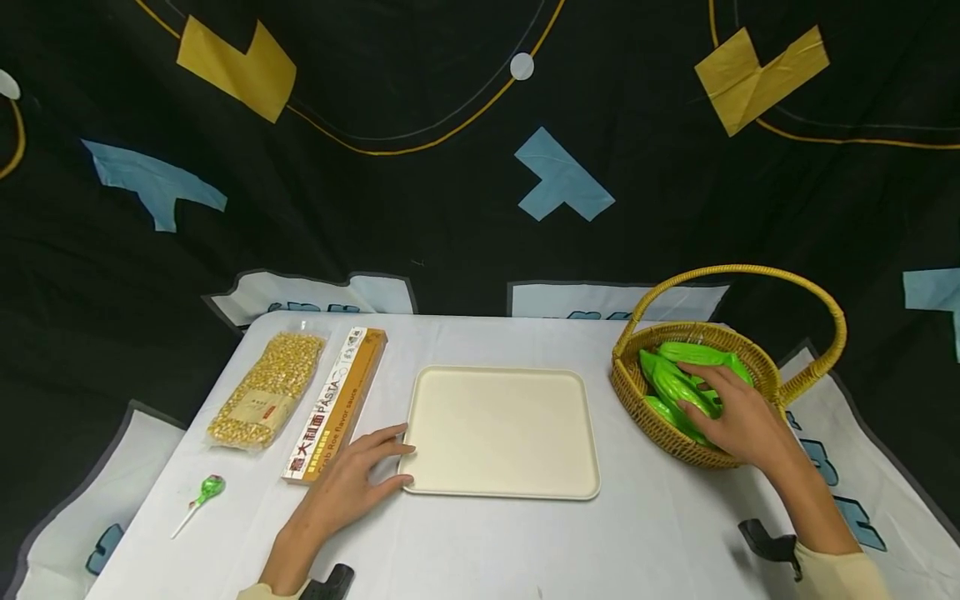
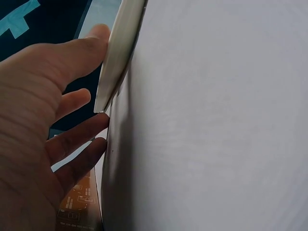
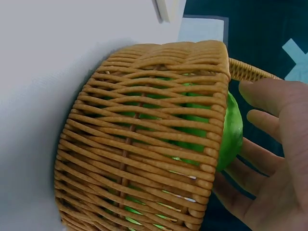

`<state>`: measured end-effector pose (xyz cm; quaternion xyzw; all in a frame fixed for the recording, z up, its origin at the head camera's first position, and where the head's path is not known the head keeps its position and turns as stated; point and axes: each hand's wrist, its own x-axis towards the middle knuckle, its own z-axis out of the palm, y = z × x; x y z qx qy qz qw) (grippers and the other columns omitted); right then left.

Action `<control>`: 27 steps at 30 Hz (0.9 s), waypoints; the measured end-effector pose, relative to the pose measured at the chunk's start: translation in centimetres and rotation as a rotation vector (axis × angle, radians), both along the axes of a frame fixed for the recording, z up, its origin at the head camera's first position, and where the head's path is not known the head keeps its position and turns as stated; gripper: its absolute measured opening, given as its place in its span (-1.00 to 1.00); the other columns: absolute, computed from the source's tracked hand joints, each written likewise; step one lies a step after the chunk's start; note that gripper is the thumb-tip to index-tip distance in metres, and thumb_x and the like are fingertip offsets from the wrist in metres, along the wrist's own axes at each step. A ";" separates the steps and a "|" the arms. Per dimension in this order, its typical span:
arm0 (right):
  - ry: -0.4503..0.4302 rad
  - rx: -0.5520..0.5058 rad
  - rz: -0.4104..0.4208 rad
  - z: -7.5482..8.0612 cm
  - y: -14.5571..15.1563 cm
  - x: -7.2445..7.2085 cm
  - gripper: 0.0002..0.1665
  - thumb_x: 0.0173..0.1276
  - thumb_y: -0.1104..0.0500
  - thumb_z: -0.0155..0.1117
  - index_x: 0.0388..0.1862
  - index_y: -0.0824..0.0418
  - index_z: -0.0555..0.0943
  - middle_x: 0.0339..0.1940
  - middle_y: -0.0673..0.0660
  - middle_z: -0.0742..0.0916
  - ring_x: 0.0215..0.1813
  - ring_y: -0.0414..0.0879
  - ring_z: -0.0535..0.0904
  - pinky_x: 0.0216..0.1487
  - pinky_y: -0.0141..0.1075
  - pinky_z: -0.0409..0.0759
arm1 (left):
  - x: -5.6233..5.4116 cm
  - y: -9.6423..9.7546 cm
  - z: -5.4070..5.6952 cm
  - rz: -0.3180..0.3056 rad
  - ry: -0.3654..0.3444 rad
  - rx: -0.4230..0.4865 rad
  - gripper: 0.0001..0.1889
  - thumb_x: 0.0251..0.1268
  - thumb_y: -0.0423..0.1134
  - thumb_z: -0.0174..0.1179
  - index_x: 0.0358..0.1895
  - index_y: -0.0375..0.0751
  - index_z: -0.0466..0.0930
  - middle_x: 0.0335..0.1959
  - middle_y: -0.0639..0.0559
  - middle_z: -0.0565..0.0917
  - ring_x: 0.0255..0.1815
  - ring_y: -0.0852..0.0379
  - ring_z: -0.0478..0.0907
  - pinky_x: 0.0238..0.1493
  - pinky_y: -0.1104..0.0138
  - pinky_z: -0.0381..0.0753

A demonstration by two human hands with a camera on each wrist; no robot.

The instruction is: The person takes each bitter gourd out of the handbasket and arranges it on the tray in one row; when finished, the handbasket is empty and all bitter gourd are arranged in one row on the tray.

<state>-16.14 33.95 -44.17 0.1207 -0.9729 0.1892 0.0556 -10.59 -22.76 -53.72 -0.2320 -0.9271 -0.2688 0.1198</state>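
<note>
In the head view, my left hand [image 1: 351,482] is at the left edge of a cream rectangular tray [image 1: 501,433], fingers spread and relaxed. The left wrist view shows the thumb against the tray's rim [image 2: 118,57], with other fingertips near its corner. My right hand [image 1: 738,415] reaches over a woven wicker basket [image 1: 686,452] at the right. Its thumb and fingers are spread about glossy green, ridged, gourd-like pieces [image 1: 667,379] lying inside. From the right wrist, one green piece [image 3: 232,134] bulges above the basket rim beside loosely bent fingers.
Left of the tray lie a pasta box [image 1: 337,404] and a clear bag of yellow corn kernels [image 1: 270,387]. A green-wrapped lollipop [image 1: 212,487] rests nearer the front left. The basket's tall arched handle [image 1: 738,269] rises above it. A black printed cloth [image 1: 420,225] hangs behind the white table.
</note>
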 end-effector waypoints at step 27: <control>-0.108 0.078 0.040 -0.1 1.0 -1.1 -0.16 0.36 -0.08 0.56 0.53 0.17 0.52 0.35 0.45 0.66 0.11 0.31 0.68 -0.02 0.36 0.71 | 1.9 1.2 -0.2 0.126 -0.073 -0.037 -0.63 0.17 0.05 0.64 0.00 0.10 0.80 0.48 0.07 0.61 0.42 -0.08 0.60 0.45 -0.01 0.61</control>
